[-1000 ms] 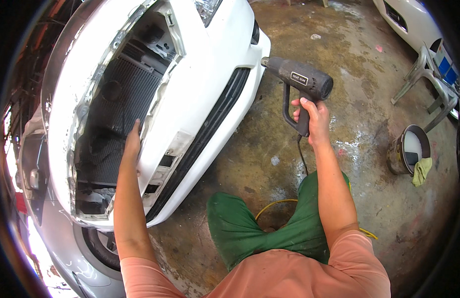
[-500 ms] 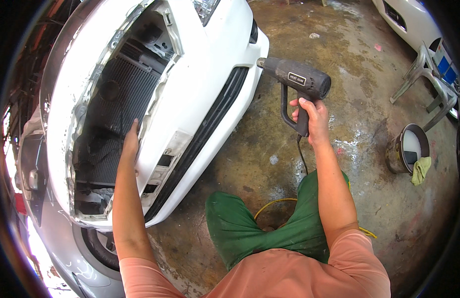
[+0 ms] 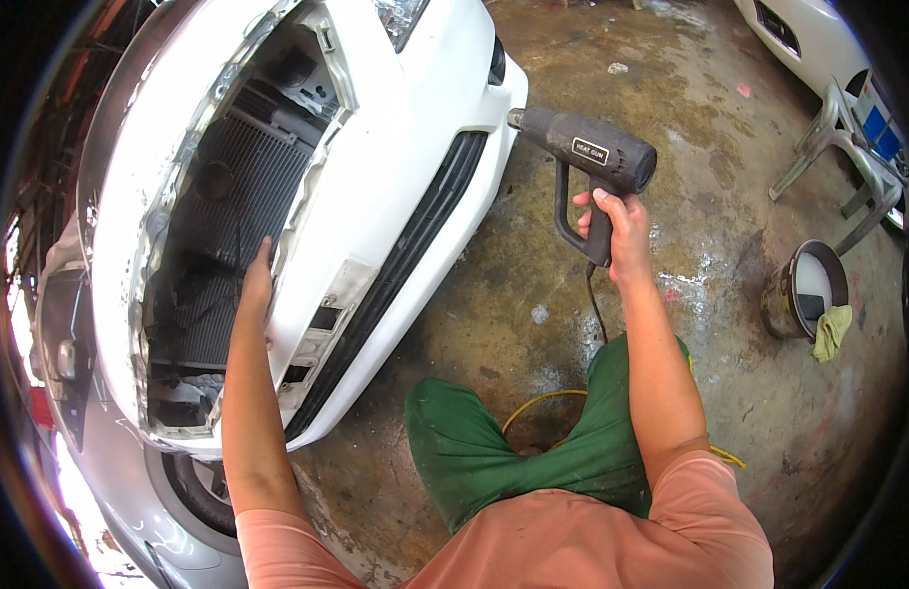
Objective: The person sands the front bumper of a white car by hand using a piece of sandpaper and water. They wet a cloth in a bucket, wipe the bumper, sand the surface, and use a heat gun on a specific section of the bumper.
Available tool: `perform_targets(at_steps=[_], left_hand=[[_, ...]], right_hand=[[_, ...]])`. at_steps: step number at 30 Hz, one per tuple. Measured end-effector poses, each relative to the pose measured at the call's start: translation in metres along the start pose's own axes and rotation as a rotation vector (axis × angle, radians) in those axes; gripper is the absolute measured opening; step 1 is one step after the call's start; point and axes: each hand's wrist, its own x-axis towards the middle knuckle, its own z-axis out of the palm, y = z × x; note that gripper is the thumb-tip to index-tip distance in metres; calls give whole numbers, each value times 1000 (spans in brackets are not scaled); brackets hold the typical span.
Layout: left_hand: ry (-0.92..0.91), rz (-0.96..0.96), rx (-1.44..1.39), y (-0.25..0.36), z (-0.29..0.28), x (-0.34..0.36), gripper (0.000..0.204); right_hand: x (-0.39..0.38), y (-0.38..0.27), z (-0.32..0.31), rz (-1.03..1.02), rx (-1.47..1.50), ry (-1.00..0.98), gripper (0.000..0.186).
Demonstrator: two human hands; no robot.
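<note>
A dark heat gun [image 3: 597, 152] is in my right hand [image 3: 623, 231], my fingers wrapped round its grip. Its nozzle points left at the corner of a white car's bumper [image 3: 371, 216], close to the surface. A cord hangs from the handle's base. My left hand [image 3: 258, 277] reaches into the front opening and grips the bumper's upper inner edge; one digit shows extended, while the other fingers are largely hidden. Behind that hand lies the finned radiator [image 3: 243, 182]. A black lower grille [image 3: 430, 211] runs along the bumper.
On the right, a metal bucket [image 3: 776, 299] has a green cloth [image 3: 833, 332] over its rim. A grey plastic stool [image 3: 847, 147] stands behind it, near another white car [image 3: 803, 34]. A yellow hose [image 3: 533, 401] lies on the stained, wet-looking floor [image 3: 484, 324] by my green-trousered legs.
Both hands keep their hold. The heat gun has tipped very slightly, its nozzle still by the bumper corner, and the whole view has shifted a little.
</note>
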Motion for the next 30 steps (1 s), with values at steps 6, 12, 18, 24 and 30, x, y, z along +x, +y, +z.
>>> perform_targets(at_steps=[6,12,18,24,30], left_hand=[[-21,-8,9,4,-3,-5,79],[-18,-39,4,-6,-9,7,78],[-85,-20,-42,-12,-6,13,80],[-42,-18,-16,-7,-13,6,83],[28,-8,55,4,0,-4,85]], right_hand=[[-2,-5,-2,18,18,-35,25],[-4,-11,-10,80,-42,-143,27],[-9,-15,-18,103,-102,-241,28],[-18,-22,-15,223,-126,-409,21],[-20,-21,-16,223,-161,-523,20]])
